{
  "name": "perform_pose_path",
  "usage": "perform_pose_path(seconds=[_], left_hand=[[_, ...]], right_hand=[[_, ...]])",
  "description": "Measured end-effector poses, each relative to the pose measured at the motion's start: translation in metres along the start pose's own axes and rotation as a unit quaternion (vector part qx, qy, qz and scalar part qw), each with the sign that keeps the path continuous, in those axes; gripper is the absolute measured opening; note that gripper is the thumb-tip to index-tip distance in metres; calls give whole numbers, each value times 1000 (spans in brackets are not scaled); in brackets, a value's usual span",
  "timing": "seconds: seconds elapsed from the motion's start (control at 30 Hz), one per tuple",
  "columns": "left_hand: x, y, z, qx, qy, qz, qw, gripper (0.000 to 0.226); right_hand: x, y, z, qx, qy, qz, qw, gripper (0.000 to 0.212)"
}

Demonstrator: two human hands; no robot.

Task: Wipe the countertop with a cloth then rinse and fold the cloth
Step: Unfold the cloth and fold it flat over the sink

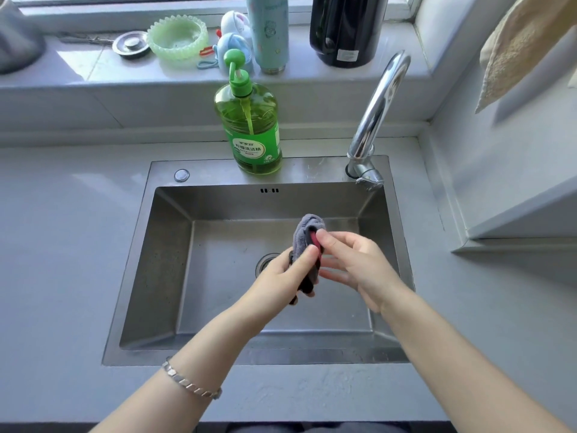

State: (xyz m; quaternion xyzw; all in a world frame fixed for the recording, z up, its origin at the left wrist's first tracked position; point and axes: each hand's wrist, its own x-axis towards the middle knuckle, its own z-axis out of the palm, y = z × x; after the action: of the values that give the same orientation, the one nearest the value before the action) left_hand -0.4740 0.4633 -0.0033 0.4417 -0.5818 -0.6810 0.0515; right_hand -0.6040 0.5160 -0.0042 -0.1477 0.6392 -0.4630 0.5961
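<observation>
Both hands' fingers (pixel 324 237) clamp the bunched grey cloth (pixel 307 231) over the sink (pixel 162 245), seemingly so drips fall inside

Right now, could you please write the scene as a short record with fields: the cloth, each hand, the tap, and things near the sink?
cloth: grey cloth with red edge, bunched, held above the sink
left hand: left hand grips the cloth's lower part
right hand: right hand pinches the cloth's upper part
tap: faucet, no water visible
behind sink: green soap bottle on the sink's back rim
</observation>
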Motion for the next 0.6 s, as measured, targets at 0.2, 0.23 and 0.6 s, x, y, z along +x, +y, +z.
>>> perform_pose_path(seconds=[0.2, 0.23, 0.6], left_hand=[[-15, 2, -17, -16, -36, 19, 999, 38], [-16, 2, -19, 6, -19, 25, 999, 37], [-23, -11, -53, -61, 68, 90, 992, 28]], right_hand=[[-11, -3, -2, -81, 11, -107, 991, 6], [-11, -2, -2, -84, 11, -122, 989, 10], [-12, -10, -25, -99, 156, -243, 952, 25]])
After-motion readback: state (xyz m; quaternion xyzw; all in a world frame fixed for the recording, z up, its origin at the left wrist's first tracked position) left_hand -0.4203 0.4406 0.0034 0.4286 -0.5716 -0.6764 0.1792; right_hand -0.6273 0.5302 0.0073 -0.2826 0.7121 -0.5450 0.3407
